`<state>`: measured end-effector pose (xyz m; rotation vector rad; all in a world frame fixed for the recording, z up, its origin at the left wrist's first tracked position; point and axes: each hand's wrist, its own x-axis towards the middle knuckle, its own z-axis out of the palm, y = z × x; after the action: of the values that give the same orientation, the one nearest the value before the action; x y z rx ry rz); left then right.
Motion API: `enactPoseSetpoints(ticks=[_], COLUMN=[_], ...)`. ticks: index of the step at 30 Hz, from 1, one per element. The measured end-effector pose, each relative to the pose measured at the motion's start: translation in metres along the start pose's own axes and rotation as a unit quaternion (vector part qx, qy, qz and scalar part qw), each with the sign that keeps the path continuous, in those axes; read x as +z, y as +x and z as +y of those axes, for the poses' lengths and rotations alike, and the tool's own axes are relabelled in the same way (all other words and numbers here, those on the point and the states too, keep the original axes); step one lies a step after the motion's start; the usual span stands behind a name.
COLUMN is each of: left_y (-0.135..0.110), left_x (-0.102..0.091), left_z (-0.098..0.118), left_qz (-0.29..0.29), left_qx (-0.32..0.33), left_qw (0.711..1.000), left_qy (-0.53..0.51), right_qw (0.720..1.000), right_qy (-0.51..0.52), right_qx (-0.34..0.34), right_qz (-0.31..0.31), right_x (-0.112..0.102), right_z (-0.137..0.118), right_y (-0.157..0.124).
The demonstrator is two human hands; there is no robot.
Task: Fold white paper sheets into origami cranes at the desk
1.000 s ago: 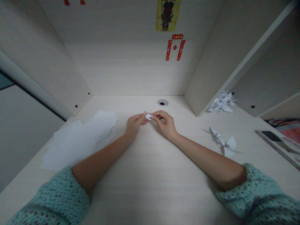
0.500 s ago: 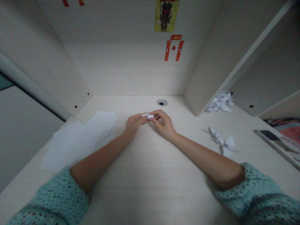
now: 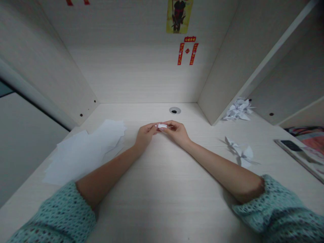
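A small folded piece of white paper (image 3: pixel 162 126) is pinched between my two hands, over the far middle of the desk. My left hand (image 3: pixel 146 132) closes on its left end with thumb and fingers. From the other side my right hand (image 3: pixel 177 131) grips the right end, the thumb at the near edge and the fingers behind. The fingers cover part of the paper, so its whole shape is hidden.
White paper sheets (image 3: pixel 83 152) lie spread on the left. Several folded paper cranes (image 3: pixel 240 153) rest right of my right arm, with a pile of more (image 3: pixel 239 109) behind the divider (image 3: pixel 227 67). A phone (image 3: pixel 291 145) lies at far right. A cable hole (image 3: pixel 174 110) is near the back wall.
The folded paper has turned and looks flatter and more compact between my fingers. My right hand's fingers have drawn in a little closer around it.
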<state>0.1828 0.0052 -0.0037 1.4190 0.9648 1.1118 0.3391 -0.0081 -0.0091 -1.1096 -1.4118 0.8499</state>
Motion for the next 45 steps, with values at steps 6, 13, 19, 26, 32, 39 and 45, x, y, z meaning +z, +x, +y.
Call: enactPoseSetpoints(ticks=[6,13,19,26,32,39,45], left_y=[0.0,-0.001,-0.002,-0.001,-0.001,-0.002,-0.005], left_x=[-0.001,-0.001,0.0,0.001,0.001,0.002,0.005], left_z=[-0.005,-0.003,0.001,0.0,-0.001,0.002,0.011], left_qz=[0.007,-0.004,0.0,0.004,0.015,0.013,-0.019], left_qx=[0.019,0.031,0.02,0.014,0.015,0.008,-0.017], left_qw=[0.999,0.999,1.0,1.0,1.0,1.0,0.999], left_qy=[0.042,0.036,0.024,0.014,0.021,0.019,-0.044], right_qw=[0.999,0.998,0.999,0.999,0.996,0.99,0.981], right_qy=[0.032,0.057,0.033,-0.021,-0.055,-0.086,-0.121], right_qx=[0.027,0.022,0.011,-0.032,-0.069,-0.098,-0.141], right_qz=[-0.01,-0.02,0.003,0.027,0.032,0.046,0.053], right_x=[0.0,-0.001,0.0,0.0,0.0,0.0,-0.003], right_z=[-0.002,0.0,-0.001,-0.002,-0.001,-0.004,-0.008], right_y=[0.0,0.001,0.0,-0.002,-0.003,-0.005,-0.009])
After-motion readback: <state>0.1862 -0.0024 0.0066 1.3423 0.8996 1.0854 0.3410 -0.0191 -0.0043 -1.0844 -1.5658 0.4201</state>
